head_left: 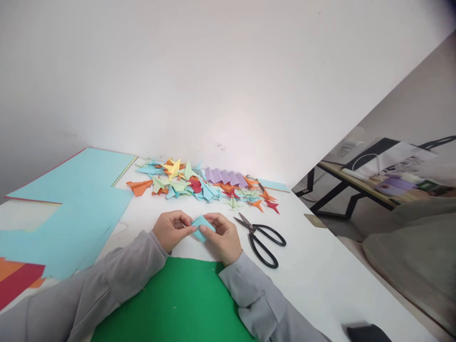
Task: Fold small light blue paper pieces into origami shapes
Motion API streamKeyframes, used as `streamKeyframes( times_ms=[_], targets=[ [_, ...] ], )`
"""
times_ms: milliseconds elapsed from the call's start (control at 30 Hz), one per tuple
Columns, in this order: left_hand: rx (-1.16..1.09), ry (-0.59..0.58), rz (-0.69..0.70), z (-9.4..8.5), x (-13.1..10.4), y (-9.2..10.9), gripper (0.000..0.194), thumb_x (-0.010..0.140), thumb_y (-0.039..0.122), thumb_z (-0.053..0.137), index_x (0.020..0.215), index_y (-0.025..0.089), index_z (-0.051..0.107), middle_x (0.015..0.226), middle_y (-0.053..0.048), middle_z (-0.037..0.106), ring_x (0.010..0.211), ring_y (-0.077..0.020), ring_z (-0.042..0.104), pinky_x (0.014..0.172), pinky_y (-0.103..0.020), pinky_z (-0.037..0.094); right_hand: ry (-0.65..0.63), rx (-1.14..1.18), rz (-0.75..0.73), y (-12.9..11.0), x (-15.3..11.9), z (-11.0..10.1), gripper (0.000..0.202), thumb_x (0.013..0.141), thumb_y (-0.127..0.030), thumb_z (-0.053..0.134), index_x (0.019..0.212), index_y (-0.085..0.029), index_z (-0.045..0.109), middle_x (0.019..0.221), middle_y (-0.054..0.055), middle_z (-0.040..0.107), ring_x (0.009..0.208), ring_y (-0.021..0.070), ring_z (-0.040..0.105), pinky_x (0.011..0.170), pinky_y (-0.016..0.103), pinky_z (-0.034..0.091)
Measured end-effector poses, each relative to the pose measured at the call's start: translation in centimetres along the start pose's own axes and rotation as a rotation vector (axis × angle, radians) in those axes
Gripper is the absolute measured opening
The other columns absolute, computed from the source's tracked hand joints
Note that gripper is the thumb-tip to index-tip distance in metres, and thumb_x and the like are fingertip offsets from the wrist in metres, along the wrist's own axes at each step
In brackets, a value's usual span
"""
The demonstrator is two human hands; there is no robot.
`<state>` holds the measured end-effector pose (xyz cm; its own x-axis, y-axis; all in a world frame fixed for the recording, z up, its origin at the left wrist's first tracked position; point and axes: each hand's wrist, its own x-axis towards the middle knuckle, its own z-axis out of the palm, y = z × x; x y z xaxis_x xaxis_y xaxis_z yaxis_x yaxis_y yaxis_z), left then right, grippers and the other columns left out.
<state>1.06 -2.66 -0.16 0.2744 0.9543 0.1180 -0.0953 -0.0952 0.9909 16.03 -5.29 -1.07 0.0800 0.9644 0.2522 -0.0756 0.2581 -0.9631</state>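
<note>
A small folded piece of light blue paper (202, 223) is held up between both hands, over the white table just beyond the green sheet (178, 299). My left hand (173, 230) pinches its left edge between thumb and fingers. On the other side, my right hand (224, 235) grips it, the thumb lying across its front face and the fingers behind. Black-handled scissors (254, 230) lie on the table to the right of my right hand, blades slightly apart.
Behind my hands lies a pile of folded paper shapes (174, 180) in several colours, with a pleated purple strip (226, 177). Large light blue sheets (89, 209) cover the left side, with red and orange paper (21, 280) nearer. A black object (368, 332) sits at the front right.
</note>
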Motion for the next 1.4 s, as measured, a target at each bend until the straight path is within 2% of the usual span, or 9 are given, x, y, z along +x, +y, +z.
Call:
streamKeyframes(
  times_ms=[67,167,333,467,633,867,1000,1200,1400],
  targets=[
    [0.061,-0.011,0.015,0.01,-0.10,0.11,0.020,0.050,0.022,0.072,0.055,0.013,0.055,0.061,-0.002,0.061,0.053,-0.0104,0.054,0.053,-0.023,0.045,-0.013,-0.037,-0.001,-0.11,-0.07,0.05,0.017,0.061,-0.026,0.071,0.073,-0.018,0.063,0.069,0.000,0.063,0.065,0.0124,0.056,0.061,0.025,0.045],
    [0.122,-0.015,0.029,0.05,-0.22,0.25,0.019,0.052,0.023,0.071,0.057,0.013,0.056,0.061,-0.001,0.061,0.051,-0.0095,0.053,0.052,-0.023,0.045,-0.018,-0.046,0.017,-0.12,-0.13,0.12,0.014,0.062,-0.029,0.070,0.066,-0.017,0.063,0.060,-0.001,0.061,0.055,0.0109,0.053,0.054,0.024,0.043],
    [-0.005,-0.097,0.009,0.15,-0.13,0.14,0.030,0.055,0.026,0.071,0.080,0.013,0.058,0.068,-0.003,0.064,0.059,-0.0123,0.058,0.054,-0.024,0.047,0.029,-0.001,0.053,-0.08,-0.16,0.17,0.018,0.064,-0.033,0.069,0.066,-0.017,0.061,0.057,-0.001,0.060,0.051,0.0103,0.051,0.050,0.024,0.042],
    [0.017,-0.181,-0.021,0.19,-0.08,0.12,0.023,0.061,0.032,0.067,0.070,0.012,0.061,0.058,-0.002,0.062,0.049,-0.0103,0.055,0.049,-0.023,0.046,0.027,0.004,0.049,-0.25,-0.19,0.21,0.019,0.063,-0.034,0.069,0.066,-0.018,0.060,0.057,-0.002,0.058,0.050,0.0098,0.050,0.049,0.023,0.041],
    [0.036,-0.153,-0.033,0.25,-0.22,0.35,0.022,0.059,0.033,0.068,0.063,0.012,0.062,0.052,0.000,0.058,0.045,-0.0097,0.054,0.047,-0.022,0.046,0.052,-0.007,0.055,-0.24,-0.19,0.15,0.018,0.061,-0.033,0.070,0.066,-0.018,0.061,0.057,-0.002,0.058,0.051,0.0097,0.049,0.049,0.023,0.040],
    [0.084,-0.148,-0.022,0.11,-0.18,0.02,0.021,0.062,0.032,0.065,0.064,0.011,0.063,0.051,0.000,0.056,0.045,-0.0099,0.053,0.045,-0.021,0.045,0.007,0.045,0.127,-0.20,-0.19,0.03,0.018,0.060,-0.032,0.071,0.064,-0.017,0.062,0.055,-0.002,0.059,0.048,0.0089,0.049,0.048,0.022,0.040],
    [0.127,-0.139,0.014,-0.06,-0.11,-0.12,0.021,0.062,0.031,0.065,0.066,0.011,0.064,0.054,-0.002,0.058,0.045,-0.0096,0.052,0.046,-0.021,0.044,0.009,0.044,0.110,-0.31,-0.14,0.06,0.018,0.060,-0.031,0.071,0.065,-0.017,0.062,0.055,-0.003,0.059,0.048,0.0091,0.049,0.049,0.022,0.040],
    [0.040,-0.121,-0.015,-0.02,0.05,-0.04,0.024,0.059,0.032,0.069,0.067,0.010,0.063,0.059,-0.003,0.061,0.049,-0.0114,0.054,0.050,-0.025,0.047,0.043,0.058,0.078,-0.25,-0.02,0.06,0.017,0.060,-0.031,0.071,0.064,-0.018,0.062,0.056,-0.003,0.059,0.050,0.0093,0.049,0.050,0.023,0.041],
    [0.039,-0.030,0.109,-0.05,0.18,-0.27,0.018,0.058,0.029,0.069,0.062,0.012,0.064,0.056,-0.003,0.061,0.052,-0.0120,0.054,0.049,-0.023,0.045,0.042,0.033,0.076,-0.14,-0.04,-0.01,0.016,0.059,-0.031,0.072,0.065,-0.019,0.064,0.059,-0.001,0.061,0.053,0.0110,0.052,0.053,0.025,0.043]
  ],
)
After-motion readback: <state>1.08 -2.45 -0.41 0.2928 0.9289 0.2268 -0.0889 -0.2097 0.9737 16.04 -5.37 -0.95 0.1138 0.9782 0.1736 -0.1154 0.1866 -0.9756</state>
